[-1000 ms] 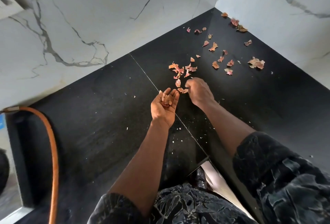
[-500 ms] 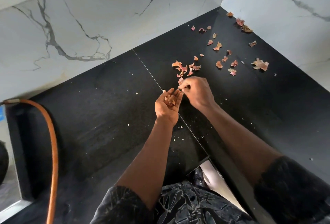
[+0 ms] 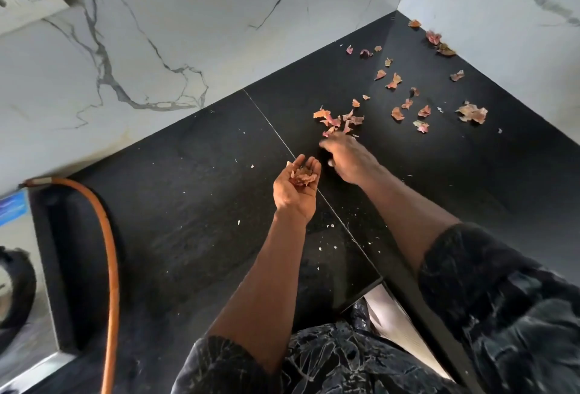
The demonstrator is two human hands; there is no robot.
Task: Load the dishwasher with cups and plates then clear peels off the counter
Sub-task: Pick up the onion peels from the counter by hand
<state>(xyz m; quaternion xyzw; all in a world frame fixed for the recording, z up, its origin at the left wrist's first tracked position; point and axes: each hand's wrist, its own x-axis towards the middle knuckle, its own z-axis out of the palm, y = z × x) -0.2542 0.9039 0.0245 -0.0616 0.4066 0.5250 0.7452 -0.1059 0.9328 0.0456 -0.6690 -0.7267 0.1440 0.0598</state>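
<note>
a small heap of peels (image 3: 303, 177), thin and pink-orange, lies in the left hand (image 3: 295, 194). the hand is held palm up above the black worktop (image 3: 188, 205). its fingers (image 3: 314, 165) curl up a little round the heap, like a cup.

just beside it, the right hand (image 3: 350, 159) reaches out low over the worktop, back up. its fingertips are at the near edge of a bunch of peels (image 3: 340, 120) that lies on the worktop. the hand is blurred, so i cannot tell if its fingers are open or pinch a peel.

more loose peels (image 3: 408, 108) lie spread out behind the bunch, all the way to the far corner where the two walls meet. one bigger pale clump (image 3: 472, 112) lies to the right of them. a few bits (image 3: 434, 38) sit right up against the right wall.

tiny white crumbs (image 3: 326, 247) dot the worktop near the arms. a thin line (image 3: 270, 125) runs across the worktop and passes by the left hand. the walls (image 3: 157, 32) are white with grey veins. an orange hose (image 3: 110, 252) bends down the left side of the worktop. the person wears dark sleeves (image 3: 502, 299) with a pale pattern.
</note>
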